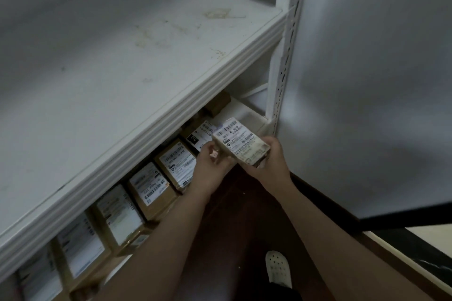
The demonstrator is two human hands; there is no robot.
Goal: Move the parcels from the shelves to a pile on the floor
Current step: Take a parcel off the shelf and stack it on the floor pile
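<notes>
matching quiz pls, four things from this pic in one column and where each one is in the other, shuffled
1 small labelled parcel
2 row of brown parcels
3 white shoe
4 stains

A on the dark floor
B on the upper shelf
C in the left hand and right hand
D on the lower shelf

Pairs: 1-C, 2-D, 3-A, 4-B

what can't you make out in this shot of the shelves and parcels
All in the head view:
Row of parcels: rear parts hidden under the upper shelf; leftmost ones blurred and cut by the frame edge.
Label on the small parcel held by the left hand and right hand: print too small and blurred to read.
Any pile on the floor: none shows in frame.
</notes>
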